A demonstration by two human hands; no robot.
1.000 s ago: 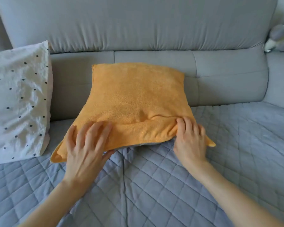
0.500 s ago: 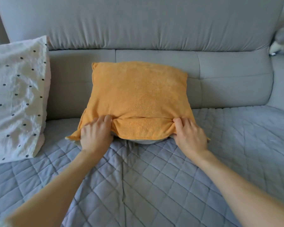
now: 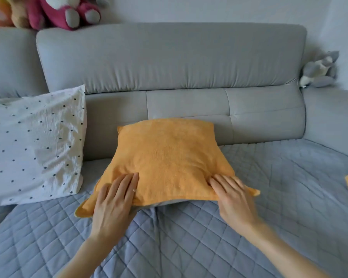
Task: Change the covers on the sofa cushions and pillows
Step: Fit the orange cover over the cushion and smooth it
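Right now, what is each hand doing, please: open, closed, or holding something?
Left hand: open, fingers straight, pressing flat on the orange pillow.
Right hand: open, fingers straight, pressing on the same pillow.

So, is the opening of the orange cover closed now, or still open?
Still open: at the near edge of the orange cover, grey inner pillow shows between both flat hands.

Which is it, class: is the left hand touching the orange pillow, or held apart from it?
Touching. The head view shows the left hand lying flat on the orange pillow, straight fingers pressing its near left corner with no gap.
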